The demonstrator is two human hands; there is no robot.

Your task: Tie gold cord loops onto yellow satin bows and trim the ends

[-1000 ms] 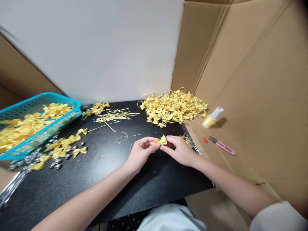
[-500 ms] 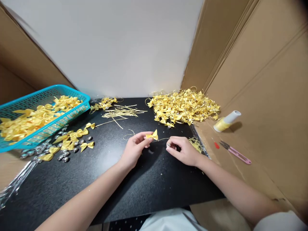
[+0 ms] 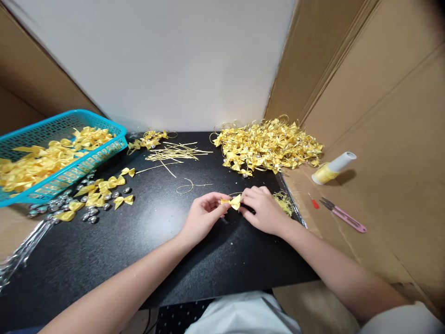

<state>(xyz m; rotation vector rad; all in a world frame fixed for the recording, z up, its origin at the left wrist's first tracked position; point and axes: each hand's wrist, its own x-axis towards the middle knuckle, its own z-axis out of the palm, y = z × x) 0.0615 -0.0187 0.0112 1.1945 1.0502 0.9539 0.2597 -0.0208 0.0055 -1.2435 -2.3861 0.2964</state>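
Observation:
My left hand [image 3: 205, 215] pinches a yellow satin bow [image 3: 235, 202] between thumb and fingertips, low over the black tabletop [image 3: 146, 260]. Close against the bow's right side is my right hand [image 3: 264, 211], its fingers curled together. What those fingers grip is hidden; no bell shows between them now. A thin gold cord [image 3: 234, 193] runs just behind the bow towards the right hand. Another curled length of gold cord [image 3: 187, 186] lies on the table beyond my left hand.
At left, a blue basket [image 3: 120, 139] holds yellow bows, with loose bows [image 3: 95, 199] and silver bells [image 3: 92, 212] beside it. Behind lie cut gold cords [image 3: 177, 152] and a large heap of corded bows [image 3: 269, 146]. Thread snips [image 3: 344, 216], a red needle threader [image 3: 314, 204] and a spool [image 3: 333, 168] lie right.
My left hand has brought the bow right, up against my right hand. The silver bell seen in my right fingertips is now hidden. The view has shifted slightly.

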